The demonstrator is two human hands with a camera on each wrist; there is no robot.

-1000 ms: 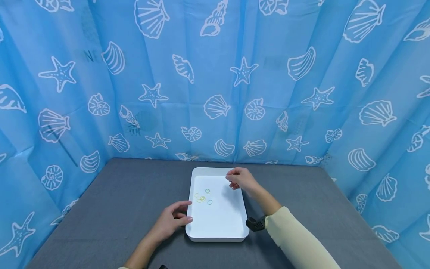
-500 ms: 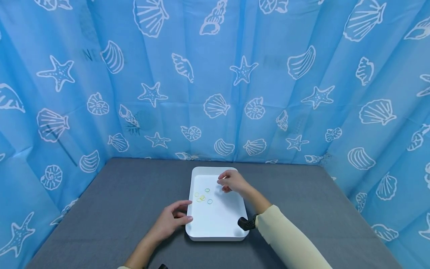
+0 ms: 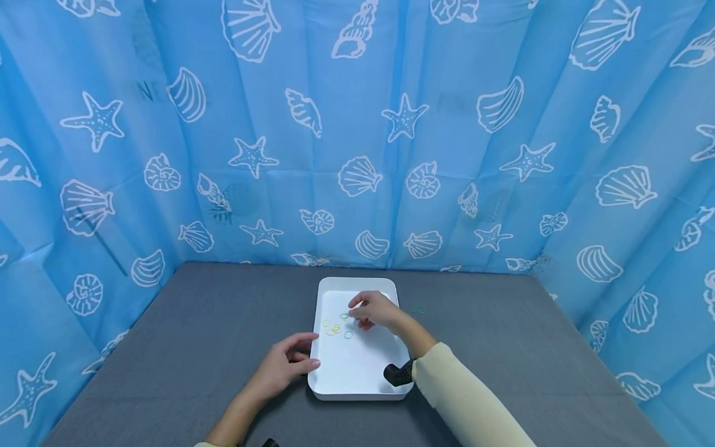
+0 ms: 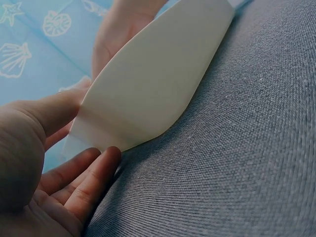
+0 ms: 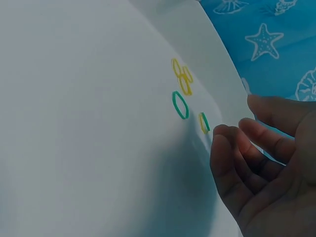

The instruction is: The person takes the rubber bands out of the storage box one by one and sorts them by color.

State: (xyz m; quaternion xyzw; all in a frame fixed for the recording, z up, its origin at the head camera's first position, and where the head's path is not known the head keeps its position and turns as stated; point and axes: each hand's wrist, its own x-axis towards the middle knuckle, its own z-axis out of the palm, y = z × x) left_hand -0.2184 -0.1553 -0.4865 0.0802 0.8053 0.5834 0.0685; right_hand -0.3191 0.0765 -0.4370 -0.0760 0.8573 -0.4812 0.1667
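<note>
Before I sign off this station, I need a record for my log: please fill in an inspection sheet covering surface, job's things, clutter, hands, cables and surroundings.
Surface: gray, cloth-textured table.
Job's things: white tray on the table; inside it, yellow rings, a green ring and a yellow-and-green piece, one ring or two, cannot tell; faint green rings on the table, right of the tray.
Clutter: nothing seen.
Left hand: touches the tray's left side.
Right hand: over the tray, near the rings; nothing seen held.
Cables: nothing seen.
Surroundings: blue curtain with white shell and starfish prints; black device at the right wrist.
</note>
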